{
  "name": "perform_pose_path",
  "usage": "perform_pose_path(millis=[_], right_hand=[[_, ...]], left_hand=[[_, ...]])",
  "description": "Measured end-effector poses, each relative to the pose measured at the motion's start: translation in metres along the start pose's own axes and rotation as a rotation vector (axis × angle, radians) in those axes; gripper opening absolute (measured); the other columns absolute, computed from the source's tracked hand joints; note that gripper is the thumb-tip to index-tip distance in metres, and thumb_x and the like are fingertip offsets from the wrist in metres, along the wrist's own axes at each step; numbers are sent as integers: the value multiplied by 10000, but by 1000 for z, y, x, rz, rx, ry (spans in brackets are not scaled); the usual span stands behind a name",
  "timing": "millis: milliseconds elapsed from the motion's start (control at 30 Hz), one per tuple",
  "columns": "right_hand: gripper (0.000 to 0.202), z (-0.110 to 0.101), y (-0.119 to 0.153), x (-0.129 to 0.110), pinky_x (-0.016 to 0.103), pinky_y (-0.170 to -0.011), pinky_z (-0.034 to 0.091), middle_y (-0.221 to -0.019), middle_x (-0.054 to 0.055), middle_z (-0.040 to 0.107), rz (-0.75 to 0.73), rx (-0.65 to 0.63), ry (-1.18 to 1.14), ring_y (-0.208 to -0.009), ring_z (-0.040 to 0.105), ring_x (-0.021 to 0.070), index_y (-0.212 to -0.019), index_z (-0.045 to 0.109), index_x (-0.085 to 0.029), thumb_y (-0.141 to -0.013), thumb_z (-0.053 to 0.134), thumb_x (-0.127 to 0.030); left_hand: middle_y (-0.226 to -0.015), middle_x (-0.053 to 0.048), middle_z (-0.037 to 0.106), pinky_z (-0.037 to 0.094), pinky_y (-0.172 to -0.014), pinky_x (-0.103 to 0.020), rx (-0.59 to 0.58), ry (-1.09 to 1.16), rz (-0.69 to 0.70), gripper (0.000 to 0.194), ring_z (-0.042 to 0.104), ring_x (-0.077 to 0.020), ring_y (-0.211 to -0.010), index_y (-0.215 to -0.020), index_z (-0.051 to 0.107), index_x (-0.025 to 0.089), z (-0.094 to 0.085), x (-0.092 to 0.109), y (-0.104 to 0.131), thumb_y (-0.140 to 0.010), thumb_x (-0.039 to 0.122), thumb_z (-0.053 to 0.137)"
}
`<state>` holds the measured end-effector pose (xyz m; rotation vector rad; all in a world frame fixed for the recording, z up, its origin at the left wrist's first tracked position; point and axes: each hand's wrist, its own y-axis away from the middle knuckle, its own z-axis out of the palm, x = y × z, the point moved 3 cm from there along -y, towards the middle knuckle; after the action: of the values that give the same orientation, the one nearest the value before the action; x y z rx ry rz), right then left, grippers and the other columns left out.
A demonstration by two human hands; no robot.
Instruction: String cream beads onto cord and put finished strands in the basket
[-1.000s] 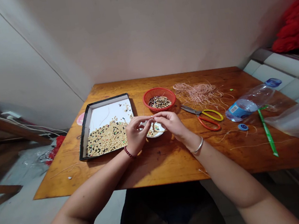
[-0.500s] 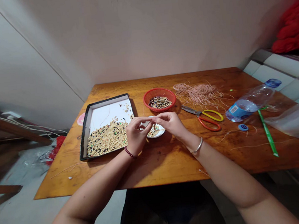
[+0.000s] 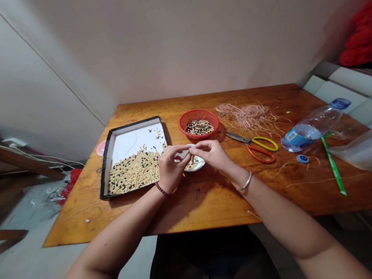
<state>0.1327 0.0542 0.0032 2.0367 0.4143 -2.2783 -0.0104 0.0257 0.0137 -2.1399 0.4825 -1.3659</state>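
My left hand [image 3: 172, 165] and my right hand [image 3: 214, 155] meet at the fingertips above a small white dish [image 3: 198, 166] with beads in it. Both are closed in a pinch; what they hold is too small to make out. A black-edged tray [image 3: 128, 139] with a white bottom lies left of my left hand, its near part covered in cream, black and a few coloured beads. Behind my hands stands a red plastic basket [image 3: 215, 120] with dark and cream beads.
Right of the basket lie pink cord [image 3: 245, 115] and scissors [image 3: 248, 141] with yellow and red handles. Farther right are a plastic bottle [image 3: 312, 127] on its side, a blue cap [image 3: 303, 159], a green strip [image 3: 333, 167] and a clear bag [image 3: 371, 149].
My left hand's fingers have shifted very slightly over the dish. Otherwise both hands keep their pinched pose, and the objects on the table stay in place.
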Motion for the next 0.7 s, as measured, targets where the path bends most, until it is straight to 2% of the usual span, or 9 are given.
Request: perform_pose_path(millis=[100, 200, 267, 433, 567, 700], right_hand=[[243, 0, 0, -2, 253, -570, 446, -675, 39, 694, 34, 11, -29, -569, 568, 123, -680, 718, -150, -665, 723, -393], [249, -1, 0, -4, 230, -423, 316, -652, 35, 680, 100, 25, -58, -434, 424, 76, -694, 727, -150, -714, 638, -382], [242, -2, 1, -4, 228, -399, 264, -634, 32, 672, 127, 27, -62, -418, 378, 70, -716, 735, -149, -703, 623, -362], [202, -1, 1, -7, 229, -470, 344, -604, 11, 638, 128, 16, -37, -502, 457, 95, -770, 726, -148, -654, 656, -297], [148, -2, 1, -8, 247, -585, 437, -718, 19, 653, 30, 46, 12, -619, 546, 119, -763, 662, -155, -657, 669, -258], [166, -1, 2, -6, 267, -632, 464, -808, 42, 659, -46, 29, 154, -686, 586, 142, -786, 634, -156, -678, 680, -273]], left_hand=[[-889, -60, 694, 529, -557, -204, -8, 13, -19, 168, 629, -125, -743, -923, 710, 195, 0, 0, 0, -785, 287, 689], [-895, -67, 695, 543, -563, -212, -8, 41, -62, 186, 638, -130, -738, -923, 714, 192, 0, 0, 0, -780, 308, 692], [-881, -69, 698, 548, -565, -215, -1, 70, -93, 175, 648, -134, -735, -905, 711, 185, 0, -1, 0, -785, 310, 685], [-795, -42, 674, 526, -551, -190, 25, 125, -125, 154, 642, -116, -700, -819, 655, 165, 1, -2, -1, -777, 307, 696], [-773, -21, 631, 500, -531, -175, 63, 165, -159, 212, 616, -101, -677, -803, 581, 163, 1, -3, -2, -757, 317, 719], [-766, -12, 612, 497, -541, -176, 75, 198, -185, 224, 610, -97, -676, -806, 560, 164, 1, -5, -3, -754, 307, 724]])
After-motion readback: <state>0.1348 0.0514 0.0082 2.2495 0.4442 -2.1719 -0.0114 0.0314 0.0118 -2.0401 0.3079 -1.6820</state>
